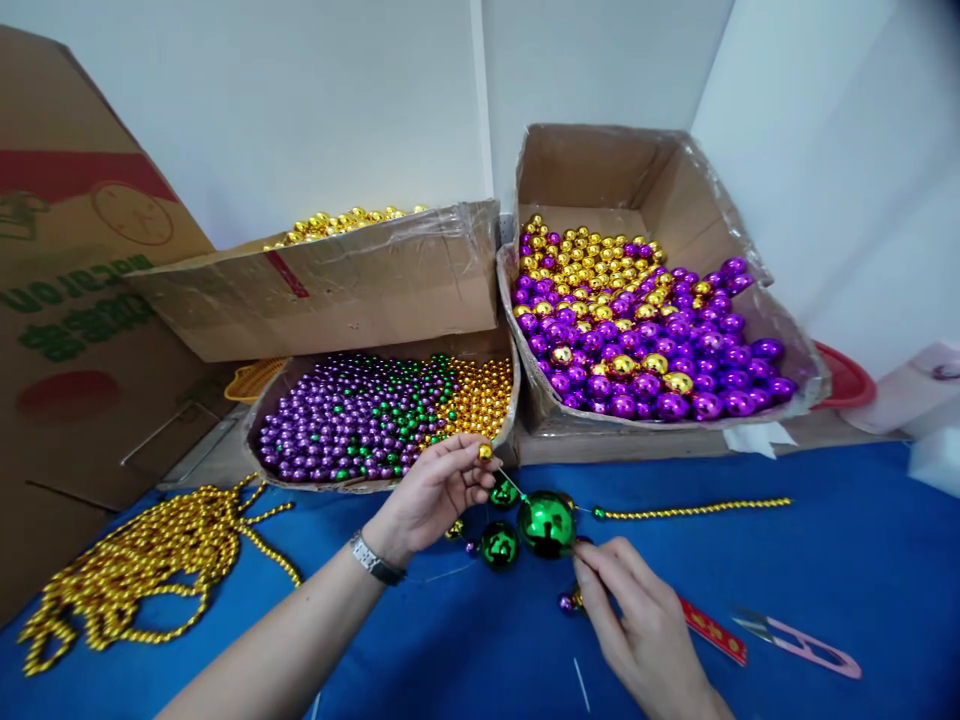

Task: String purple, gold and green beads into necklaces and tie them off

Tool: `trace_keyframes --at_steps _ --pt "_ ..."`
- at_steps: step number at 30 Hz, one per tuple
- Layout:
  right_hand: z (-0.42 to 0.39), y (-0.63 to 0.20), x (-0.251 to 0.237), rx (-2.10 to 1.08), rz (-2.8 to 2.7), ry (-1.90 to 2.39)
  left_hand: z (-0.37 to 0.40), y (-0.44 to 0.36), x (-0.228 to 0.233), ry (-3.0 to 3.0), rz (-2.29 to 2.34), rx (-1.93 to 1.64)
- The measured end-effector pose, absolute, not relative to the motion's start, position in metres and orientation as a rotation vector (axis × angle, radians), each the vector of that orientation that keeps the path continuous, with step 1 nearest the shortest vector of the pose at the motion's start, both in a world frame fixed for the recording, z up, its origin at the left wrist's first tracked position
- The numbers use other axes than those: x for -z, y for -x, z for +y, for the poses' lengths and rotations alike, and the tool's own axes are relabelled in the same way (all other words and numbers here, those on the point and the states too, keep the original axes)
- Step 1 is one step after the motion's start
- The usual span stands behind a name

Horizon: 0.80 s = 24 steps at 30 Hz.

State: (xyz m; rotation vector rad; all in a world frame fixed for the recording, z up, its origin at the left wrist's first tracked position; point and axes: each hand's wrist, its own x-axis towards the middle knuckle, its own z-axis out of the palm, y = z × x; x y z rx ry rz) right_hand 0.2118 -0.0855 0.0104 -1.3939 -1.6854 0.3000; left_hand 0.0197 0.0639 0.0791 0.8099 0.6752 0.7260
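Note:
My left hand [442, 488], with a watch on its wrist, pinches a small gold bead [485, 453] between thumb and forefinger. A thin string runs from that bead down to a large shiny green ball [547, 524]. My right hand [626, 590] is closed with its fingertips at the lower right of this ball; what exactly they pinch is hidden. A smaller green ball [499, 546] lies to the left, with another green ball behind it. Small purple and gold beads sit around them, partly covered. A gold bead strand [697, 510] with a green bead at its end extends to the right.
Behind the blue tabletop [450, 660] stand a carton of small beads [352, 415] and a carton of larger purple and gold balls [645, 330]. Gold bead strands [165, 560] are heaped at left. Pink-handled thread snips [814, 648] and a red packet [712, 628] lie at right.

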Motion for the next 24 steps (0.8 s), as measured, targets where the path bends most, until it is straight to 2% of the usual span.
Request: trace_keyframes --at_steps 24 --pt "-0.091 -0.213 -0.002 -0.345 -1.696 1.39 0.048 -0.025 -0.076 -0.893 0.76 -0.929"
